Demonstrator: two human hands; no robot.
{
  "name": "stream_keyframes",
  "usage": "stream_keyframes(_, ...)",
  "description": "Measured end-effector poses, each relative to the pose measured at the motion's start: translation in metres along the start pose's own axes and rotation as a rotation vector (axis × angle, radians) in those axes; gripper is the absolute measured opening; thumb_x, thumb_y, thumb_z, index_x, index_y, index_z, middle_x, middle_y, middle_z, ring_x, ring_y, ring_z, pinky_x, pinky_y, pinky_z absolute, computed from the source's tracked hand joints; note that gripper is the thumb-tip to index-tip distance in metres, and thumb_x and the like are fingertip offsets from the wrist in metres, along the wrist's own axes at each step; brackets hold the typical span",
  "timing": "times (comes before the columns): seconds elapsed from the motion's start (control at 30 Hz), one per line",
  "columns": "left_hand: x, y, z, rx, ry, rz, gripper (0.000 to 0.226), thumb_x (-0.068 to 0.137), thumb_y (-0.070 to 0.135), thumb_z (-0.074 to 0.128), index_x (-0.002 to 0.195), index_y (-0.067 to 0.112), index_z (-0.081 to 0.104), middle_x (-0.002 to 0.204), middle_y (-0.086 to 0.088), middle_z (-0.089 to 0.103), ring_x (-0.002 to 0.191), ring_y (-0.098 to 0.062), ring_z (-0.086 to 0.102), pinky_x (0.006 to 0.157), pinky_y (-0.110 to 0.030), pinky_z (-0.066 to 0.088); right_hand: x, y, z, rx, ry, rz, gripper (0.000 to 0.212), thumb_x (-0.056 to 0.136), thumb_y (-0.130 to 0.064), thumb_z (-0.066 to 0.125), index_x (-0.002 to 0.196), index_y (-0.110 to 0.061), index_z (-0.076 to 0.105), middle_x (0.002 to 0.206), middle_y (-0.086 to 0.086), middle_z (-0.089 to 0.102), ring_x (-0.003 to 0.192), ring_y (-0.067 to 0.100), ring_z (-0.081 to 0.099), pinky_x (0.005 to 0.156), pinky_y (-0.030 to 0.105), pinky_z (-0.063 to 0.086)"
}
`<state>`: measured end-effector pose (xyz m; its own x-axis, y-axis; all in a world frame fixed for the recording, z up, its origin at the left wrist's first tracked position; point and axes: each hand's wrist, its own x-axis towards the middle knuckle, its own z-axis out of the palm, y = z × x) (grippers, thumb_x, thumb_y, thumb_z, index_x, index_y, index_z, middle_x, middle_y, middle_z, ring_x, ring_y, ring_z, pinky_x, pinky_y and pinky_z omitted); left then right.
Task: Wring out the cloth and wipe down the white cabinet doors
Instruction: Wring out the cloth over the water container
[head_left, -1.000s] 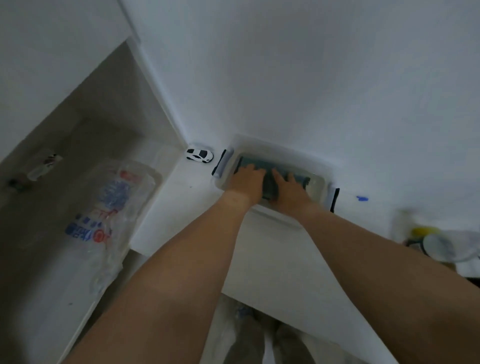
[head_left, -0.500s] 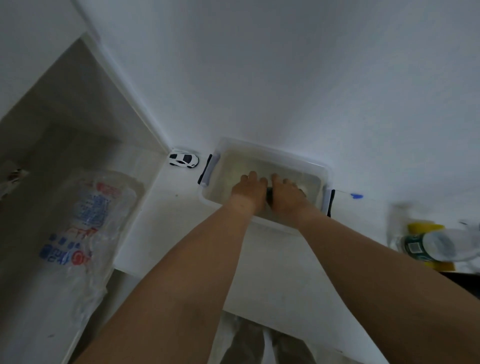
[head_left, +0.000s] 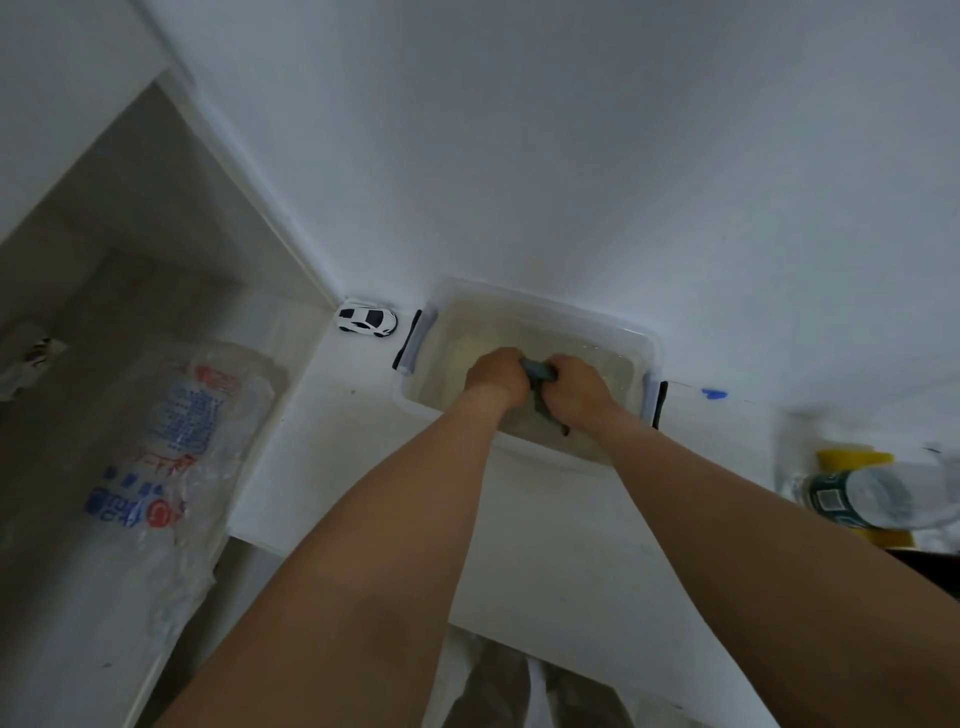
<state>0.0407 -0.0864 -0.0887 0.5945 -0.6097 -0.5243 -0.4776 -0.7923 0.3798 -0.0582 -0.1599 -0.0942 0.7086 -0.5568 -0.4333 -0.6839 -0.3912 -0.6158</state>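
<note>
Teal cloth bunched btwn both fists, over the clear tub.
Head view: my left hand & right hand are each clenched round the cloth, knuckles side by side; one end hangs down toward the water. Tub sits on a white top against the wall, white toy car just left of it, plastic bottle lying well to the right.
</note>
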Motion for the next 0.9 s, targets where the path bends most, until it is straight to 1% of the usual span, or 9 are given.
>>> stream_keyframes(0.07, 0.002, 0.005, -0.004, -0.375, 0.072, -0.151, 0.025, 0.094, 0.001, 0.050, 0.115, 0.004, 0.063, 0.118, -0.017, 0.065, 0.107, -0.036, 0.063, 0.088, -0.035, 0.052, -0.009, -0.011, -0.007, 0.387, -0.015, 0.084, 0.013, 0.080, -0.005, 0.055, 0.092, -0.006, 0.061, 0.083, 0.015, 0.066, 0.076, 0.032, 0.063, 0.062, 0.038, 0.051)
stream_keyframes(0.13, 0.003, 0.007, -0.009, -0.845, 0.104, -0.291, 0.028, 0.096, 0.001, 0.047, 0.119, 0.000, 0.062, 0.125, -0.022, 0.064, 0.108, -0.039, 0.063, 0.096, -0.045, 0.054, -0.017, -0.021, -0.014, 0.703, -0.049, 0.221, 0.025, 0.090, -0.014, 0.054, 0.113, -0.007, 0.062, 0.107, 0.017, 0.066, 0.096, 0.036, 0.063, 0.082, 0.049, 0.054)
stream_keyframes(0.23, -0.009, 0.011, -0.020, -1.382, 0.109, -0.411, 0.035, 0.102, 0.003, 0.041, 0.133, -0.003, 0.055, 0.130, -0.023, 0.060, 0.112, -0.037, 0.061, 0.094, -0.041, 0.052, -0.024, -0.023, -0.024, 0.932, -0.138, 0.399, 0.049, 0.099, -0.052, 0.042, 0.141, -0.027, 0.043, 0.122, -0.006, 0.044, 0.112, 0.019, 0.044, 0.103, 0.053, 0.042)
stream_keyframes(0.33, -0.031, 0.016, -0.026, -1.533, 0.076, -0.391, 0.034, 0.103, 0.009, 0.042, 0.134, 0.002, 0.055, 0.128, -0.021, 0.063, 0.102, -0.036, 0.064, 0.074, -0.040, 0.056, -0.023, -0.021, -0.019, 1.098, -0.234, 0.353, 0.054, 0.094, -0.064, 0.043, 0.137, -0.032, 0.047, 0.129, -0.013, 0.049, 0.117, 0.012, 0.046, 0.100, 0.058, 0.044)
stream_keyframes(0.43, -0.038, 0.019, -0.021, -1.594, 0.087, -0.309, 0.031, 0.101, 0.001, 0.041, 0.130, 0.007, 0.051, 0.121, -0.021, 0.061, 0.086, -0.033, 0.063, 0.066, -0.042, 0.057, -0.016, -0.027, -0.010, 1.191, -0.145, 0.264, 0.035, 0.101, -0.040, 0.046, 0.125, -0.017, 0.058, 0.124, 0.010, 0.064, 0.108, 0.028, 0.064, 0.085, 0.049, 0.056)
stream_keyframes(0.53, -0.038, 0.020, -0.016, -1.469, 0.053, -0.241, 0.050, 0.098, -0.007, 0.037, 0.140, 0.020, 0.039, 0.131, -0.021, 0.047, 0.097, -0.038, 0.060, 0.072, -0.049, 0.058, -0.012, -0.028, -0.005, 0.998, 0.072, 0.256, 0.021, 0.103, -0.025, 0.047, 0.105, -0.010, 0.063, 0.110, 0.019, 0.067, 0.093, 0.034, 0.068, 0.073, 0.047, 0.060)
stream_keyframes(0.63, -0.031, 0.020, -0.008, -0.912, 0.116, -0.143, 0.061, 0.092, -0.001, 0.046, 0.149, 0.020, 0.034, 0.142, -0.021, 0.044, 0.115, -0.038, 0.057, 0.093, -0.052, 0.054, -0.011, -0.023, -0.001, 0.802, 0.119, 0.278, 0.028, 0.104, -0.029, 0.042, 0.106, -0.007, 0.059, 0.103, 0.017, 0.066, 0.083, 0.030, 0.069, 0.065, 0.042, 0.061)
stream_keyframes(0.8, -0.026, 0.009, -0.011, -0.157, 0.131, 0.165, 0.063, 0.087, 0.010, 0.065, 0.146, 0.021, 0.044, 0.142, -0.014, 0.043, 0.118, -0.034, 0.057, 0.100, -0.039, 0.049, -0.001, -0.012, 0.007, 0.821, 0.034, 0.267, 0.039, 0.093, -0.016, 0.054, 0.131, -0.010, 0.046, 0.117, 0.013, 0.060, 0.095, 0.029, 0.066, 0.070, 0.041, 0.062)
stream_keyframes(0.9, -0.023, 0.006, -0.005, 0.129, -0.010, 0.306, 0.069, 0.087, 0.010, 0.067, 0.150, 0.018, 0.039, 0.148, -0.014, 0.042, 0.121, -0.036, 0.055, 0.100, -0.043, 0.048, 0.009, -0.005, 0.013, 0.468, 0.015, 0.101, 0.038, 0.086, -0.004, 0.055, 0.124, -0.006, 0.053, 0.115, 0.008, 0.058, 0.110, 0.028, 0.056, 0.091, 0.039, 0.052)
